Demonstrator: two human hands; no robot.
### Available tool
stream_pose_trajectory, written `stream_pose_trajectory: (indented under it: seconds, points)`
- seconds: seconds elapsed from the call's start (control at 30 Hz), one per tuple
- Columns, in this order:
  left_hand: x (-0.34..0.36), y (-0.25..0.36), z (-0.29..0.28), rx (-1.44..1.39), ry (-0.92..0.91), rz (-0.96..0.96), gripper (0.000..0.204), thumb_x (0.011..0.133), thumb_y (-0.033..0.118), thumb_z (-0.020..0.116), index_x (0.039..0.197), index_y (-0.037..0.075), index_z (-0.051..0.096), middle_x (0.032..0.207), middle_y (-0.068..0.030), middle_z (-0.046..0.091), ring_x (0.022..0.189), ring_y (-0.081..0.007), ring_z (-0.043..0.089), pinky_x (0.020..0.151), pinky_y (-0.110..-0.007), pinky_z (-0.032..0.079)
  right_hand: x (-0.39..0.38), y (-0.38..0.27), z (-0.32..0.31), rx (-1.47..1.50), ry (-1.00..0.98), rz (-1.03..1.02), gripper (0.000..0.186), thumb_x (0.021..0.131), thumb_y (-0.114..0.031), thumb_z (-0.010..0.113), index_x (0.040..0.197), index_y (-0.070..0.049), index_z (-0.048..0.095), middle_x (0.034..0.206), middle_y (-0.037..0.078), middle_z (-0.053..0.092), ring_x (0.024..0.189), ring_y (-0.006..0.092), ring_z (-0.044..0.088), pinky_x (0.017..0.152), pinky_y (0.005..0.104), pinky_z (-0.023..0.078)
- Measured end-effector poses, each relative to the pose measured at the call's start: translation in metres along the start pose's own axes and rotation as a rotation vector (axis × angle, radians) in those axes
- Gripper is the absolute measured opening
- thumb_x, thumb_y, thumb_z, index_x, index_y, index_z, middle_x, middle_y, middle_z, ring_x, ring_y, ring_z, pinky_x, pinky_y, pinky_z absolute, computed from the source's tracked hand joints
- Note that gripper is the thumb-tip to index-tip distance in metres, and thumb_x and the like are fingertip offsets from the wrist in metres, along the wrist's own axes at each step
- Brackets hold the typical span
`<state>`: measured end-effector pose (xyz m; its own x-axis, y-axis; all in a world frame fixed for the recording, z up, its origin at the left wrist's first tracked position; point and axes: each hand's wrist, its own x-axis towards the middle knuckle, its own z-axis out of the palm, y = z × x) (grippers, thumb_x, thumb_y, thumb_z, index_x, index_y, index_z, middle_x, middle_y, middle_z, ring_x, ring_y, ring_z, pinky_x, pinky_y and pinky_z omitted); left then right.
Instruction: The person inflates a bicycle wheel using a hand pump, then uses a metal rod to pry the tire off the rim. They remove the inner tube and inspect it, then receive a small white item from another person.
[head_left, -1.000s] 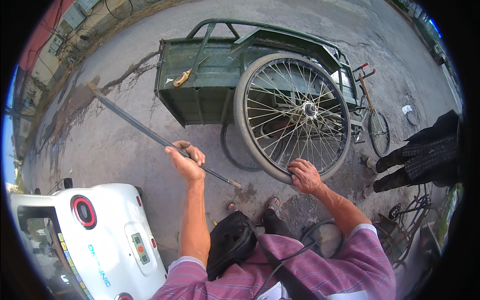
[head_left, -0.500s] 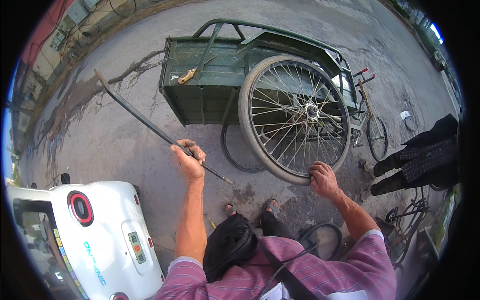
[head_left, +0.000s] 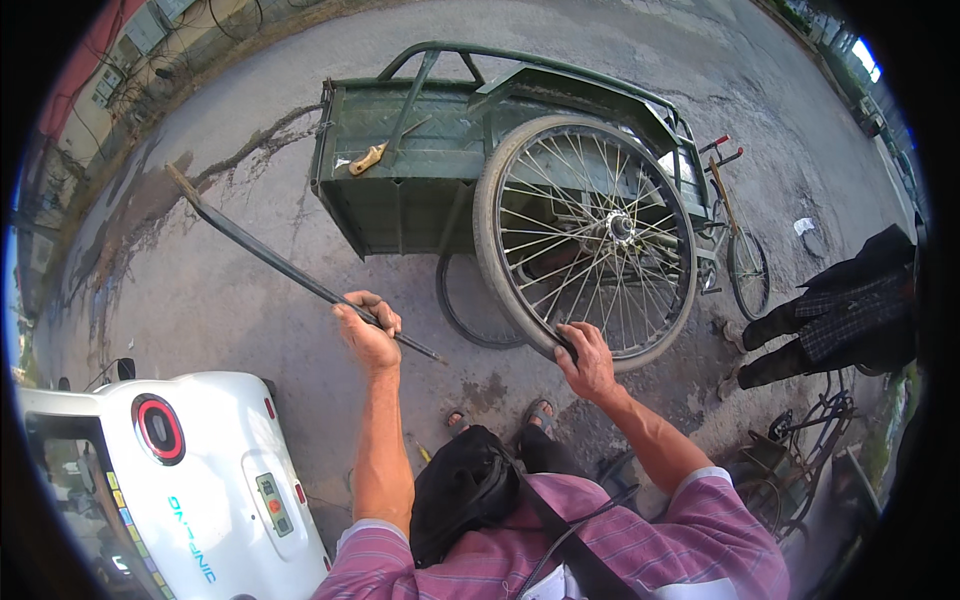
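Grey, cracked pavement (head_left: 290, 340) spreads below the rounded white rear of a car (head_left: 215, 455), its round lamp ringed in red, at 8 o'clock. At 12 o'clock is a dark green metal cargo tricycle (head_left: 400, 215) with a boxy bed and tubular rail, its red handlebar grips toward 2 o'clock. Another person (head_left: 850, 315), in dark clothes with a checked pattern, stands at 3 o'clock, while the wearer of a purple striped shirt (head_left: 700, 545) reaches up from 6 o'clock. Just off centre toward 2 o'clock, a large spoked wheel (head_left: 620, 228) with a grey tyre and silvery hub overlaps the tricycle in view; whether the two touch cannot be told. Long, dark and slightly bent, a slender rod (head_left: 270, 252) slants from 10 o'clock toward the centre, its lower end short of the wheel. A soft black bag (head_left: 465, 495) sits at 6 o'clock. At 9 o'clock the bare left hand (head_left: 370, 335) has its fingers curled and clamped around the rod, nearer the lower end. At 4 o'clock the bare right hand (head_left: 590, 365) grips the wheel's lower edge, fingers together and clamped over it. Smallest, a tool with a pale wooden handle (head_left: 368, 158) lies on the tricycle bed at 11 o'clock.
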<state>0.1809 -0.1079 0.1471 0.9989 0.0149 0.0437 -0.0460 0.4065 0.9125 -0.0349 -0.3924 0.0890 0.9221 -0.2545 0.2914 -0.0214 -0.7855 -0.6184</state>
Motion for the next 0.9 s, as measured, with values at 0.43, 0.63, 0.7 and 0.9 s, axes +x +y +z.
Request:
stream_pose_trajectory:
  seconds: [0.43,0.63,0.7,0.9]
  points:
    - [0.015,0.003,-0.002,-0.058,-0.057,-0.082,0.07,0.104,0.074,0.038,0.092,0.006,0.053,0.057,-0.0021,0.044,0.044,-0.0118,0.038,0.044,-0.029,0.035,-0.048,0.066,-0.057,-0.184,-0.147,0.039,0.044,0.087,-0.024,0.071,0.123,-0.002,0.064,0.125,0.019,0.064,0.127,0.0401,0.056,0.11,0.0511,0.043]
    - [-0.04,-0.126,-0.033,0.609,-0.336,-0.205,0.065,0.107,0.069,0.038,0.091,0.007,0.05,0.057,0.0001,0.039,0.045,-0.0119,0.035,0.045,-0.03,0.037,-0.052,0.072,-0.07,-0.28,-0.027,0.177,0.047,0.087,-0.02,0.072,0.13,-0.003,0.062,0.137,0.018,0.058,0.134,0.0398,0.05,0.114,0.0516,0.039]
    - [-0.034,-0.056,-0.021,0.19,-0.265,-0.553,0.065,0.106,0.069,0.04,0.091,0.007,0.05,0.058,0.0,0.04,0.045,-0.0118,0.035,0.044,-0.03,0.037,-0.043,0.077,-0.076,-0.281,0.03,0.195,0.047,0.087,-0.019,0.072,0.131,-0.003,0.061,0.137,0.018,0.058,0.134,0.0398,0.051,0.114,0.0513,0.039]
    - [0.013,-0.002,0.0,-0.025,-0.05,-0.157,0.069,0.105,0.073,0.037,0.092,0.006,0.05,0.057,-0.0007,0.039,0.045,-0.0113,0.034,0.044,-0.03,0.036,-0.02,0.035,-0.065,-0.144,0.014,0.1,0.043,0.087,-0.014,0.072,0.128,-0.003,0.063,0.136,0.018,0.059,0.13,0.0399,0.053,0.111,0.0497,0.043]
